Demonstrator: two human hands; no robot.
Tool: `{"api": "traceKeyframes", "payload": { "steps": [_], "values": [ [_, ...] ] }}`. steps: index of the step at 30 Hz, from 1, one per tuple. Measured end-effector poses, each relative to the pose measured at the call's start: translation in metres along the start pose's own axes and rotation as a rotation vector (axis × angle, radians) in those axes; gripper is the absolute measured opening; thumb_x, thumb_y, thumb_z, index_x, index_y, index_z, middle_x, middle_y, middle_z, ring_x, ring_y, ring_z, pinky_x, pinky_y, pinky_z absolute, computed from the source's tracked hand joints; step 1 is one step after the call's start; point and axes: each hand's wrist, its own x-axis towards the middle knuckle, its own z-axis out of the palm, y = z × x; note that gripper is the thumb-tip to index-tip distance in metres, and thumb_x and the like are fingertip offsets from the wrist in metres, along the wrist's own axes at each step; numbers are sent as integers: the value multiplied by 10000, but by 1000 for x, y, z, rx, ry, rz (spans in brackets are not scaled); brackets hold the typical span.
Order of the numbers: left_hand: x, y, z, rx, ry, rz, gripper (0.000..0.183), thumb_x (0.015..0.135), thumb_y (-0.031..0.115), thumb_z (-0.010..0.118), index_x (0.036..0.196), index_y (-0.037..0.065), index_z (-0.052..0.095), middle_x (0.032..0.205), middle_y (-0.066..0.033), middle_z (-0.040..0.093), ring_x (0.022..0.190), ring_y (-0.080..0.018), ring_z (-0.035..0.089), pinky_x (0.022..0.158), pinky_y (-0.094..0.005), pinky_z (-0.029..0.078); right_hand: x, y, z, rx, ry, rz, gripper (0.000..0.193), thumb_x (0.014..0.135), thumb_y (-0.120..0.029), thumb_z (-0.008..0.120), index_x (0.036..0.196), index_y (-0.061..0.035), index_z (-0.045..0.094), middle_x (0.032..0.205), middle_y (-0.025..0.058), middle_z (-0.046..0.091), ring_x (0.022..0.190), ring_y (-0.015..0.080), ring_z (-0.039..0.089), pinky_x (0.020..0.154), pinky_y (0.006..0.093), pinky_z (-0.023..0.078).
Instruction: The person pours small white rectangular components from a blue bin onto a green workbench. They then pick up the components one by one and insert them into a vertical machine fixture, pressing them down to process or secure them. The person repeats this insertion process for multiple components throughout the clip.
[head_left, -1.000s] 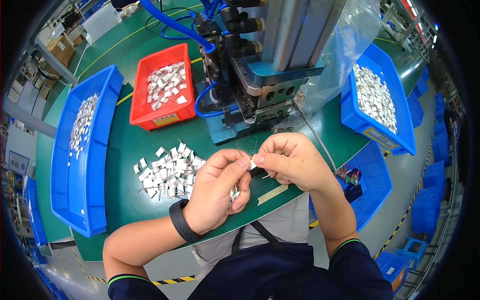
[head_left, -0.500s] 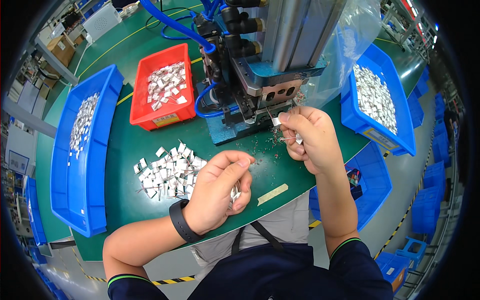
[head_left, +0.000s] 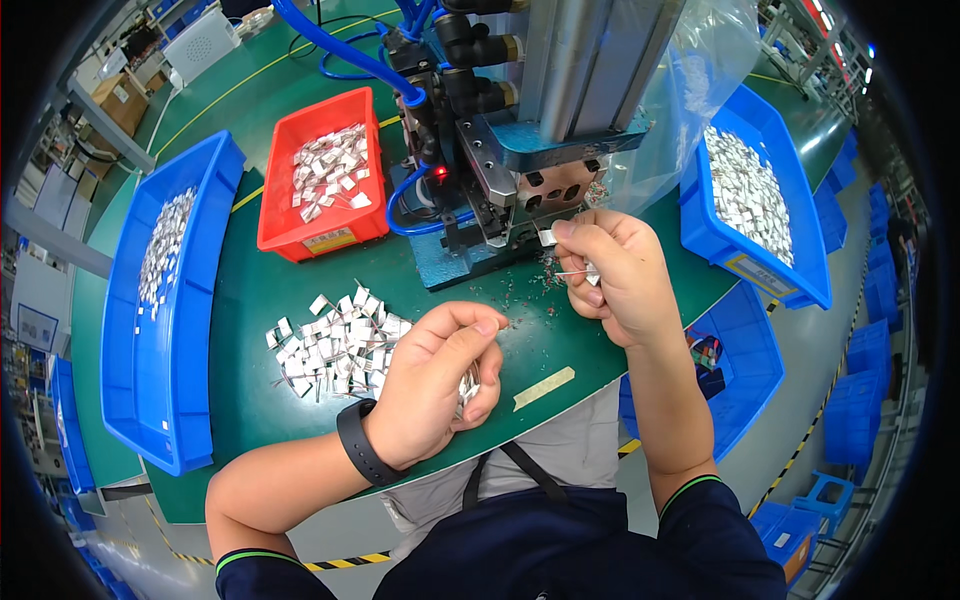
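Before a blue-and-silver metal press, the left hand curled its fingers around small white pieces, the right hand pinched one white rectangular piece at the press's front, and a newly lit red light suggested actuation.

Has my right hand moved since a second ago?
Yes. Judged against the tape strip, the right hand has moved forward and slightly right, holding a white piece by the machine.

I can't read the yellow labels on the far red bin and the blue bin to my right.
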Motion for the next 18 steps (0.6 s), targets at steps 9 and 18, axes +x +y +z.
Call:
{"api": "traceKeyframes", "payload": {
  "steps": [9,18],
  "values": [
    [0,1,0,-2,16,-14,156,977,158,464,1068,47,524,675,-72,513,382,-125,387,359,-250,285,-6,8,-1,-10,-134,23,156,846,-106,667,784,9,581,624,31,531,421,20,371,354,195,224],
    [-1,1,1,5,7,13,172,975,139,463,1108,56,535,682,-60,514,383,-117,381,356,-244,284,-20,17,0,-227,-400,98,151,886,-127,648,793,-29,581,610,-17,525,466,-4,375,394,186,242]
  ]
}}
